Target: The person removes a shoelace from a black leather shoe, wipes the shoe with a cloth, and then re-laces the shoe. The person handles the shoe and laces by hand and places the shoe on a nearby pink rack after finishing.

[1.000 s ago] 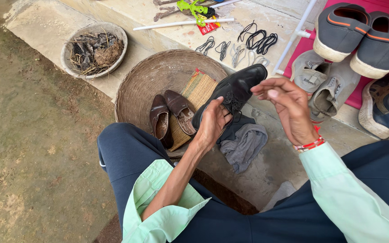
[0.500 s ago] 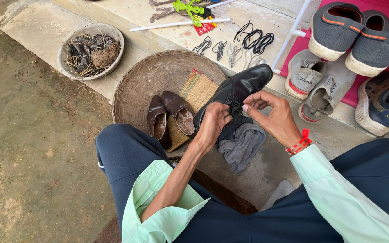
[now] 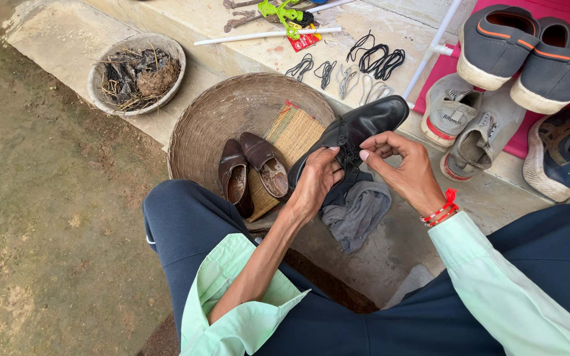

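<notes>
1. Bare earth floor [image 3: 41,217] along the whole left side, open and uncluttered; raised concrete ledge [image 3: 67,46] running diagonally from upper left toward lower right, its edge just behind the round woven tray [image 3: 206,118].
2. Little free room on the right: pink mat [image 3: 496,10] crowded with footwear, white pipe [image 3: 430,49] slanting down beside it, knees in dark blue trousers [image 3: 186,224] closing off the bottom.
3. Black leather shoe [image 3: 377,118] held in mid-air over the tray's right rim and above a grey cloth [image 3: 357,211]; long axis running from lower left to upper right, toe pointing up-right toward the white pipe, heel end down toward the left hand [image 3: 315,181].
4. Left hand wrapped around the heel and lower side of the black leather shoe, fingers curled in a firm hold.
5. Right hand [image 3: 407,168], red thread at the wrist, at the lacing area of the same shoe; thumb and forefinger drawn narrow, pinching at the laces, other fingers loosely bent.
6. Round woven tray holding a pair of worn brown shoes [image 3: 252,168] side by side, toes toward the wearer, resting partly on a small straw mat [image 3: 295,132].
7. Grey stone bowl [image 3: 103,69] at upper left, filled with dry twigs and dark scraps.
8. Spare laces [image 3: 364,62], black and pale, looped on the ledge beyond the tray; a white stick [image 3: 265,36] and a green tool [image 3: 282,13] farther back.
9. On and beside the pink mat: grey slip-ons with orange trim [image 3: 522,46], and dirty pale sneakers [image 3: 463,125].
</notes>
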